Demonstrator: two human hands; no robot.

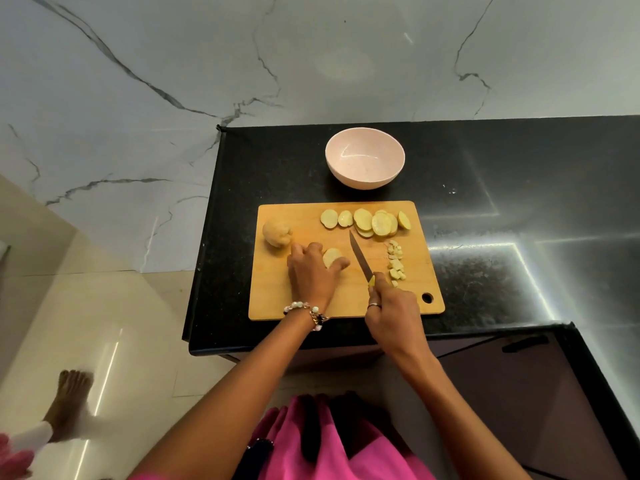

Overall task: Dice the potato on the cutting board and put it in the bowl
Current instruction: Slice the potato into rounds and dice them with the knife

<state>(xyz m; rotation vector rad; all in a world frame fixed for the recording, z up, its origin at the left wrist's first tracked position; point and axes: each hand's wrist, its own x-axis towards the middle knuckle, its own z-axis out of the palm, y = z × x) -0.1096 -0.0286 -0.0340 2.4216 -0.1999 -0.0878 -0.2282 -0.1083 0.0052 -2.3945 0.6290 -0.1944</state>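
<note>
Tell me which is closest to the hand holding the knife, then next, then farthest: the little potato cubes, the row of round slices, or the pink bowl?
From the right hand:
1. Potato cubes, just beyond it, on the board's right side.
2. Round slices, along the board's far edge.
3. Pink bowl, past the board on the black counter.

- The scene is viewed from a single wide-angle camera worn on the head, aimed forward and steeply down.
- The cutting board (346, 261) is framed near the centre, at arm's length; the black counter (485, 220) runs to the right edge.
- Straight lines are bent outward towards the frame edges.
- The marble wall (173, 64) fills the upper half; the wearer's forearms enter from below.
</note>
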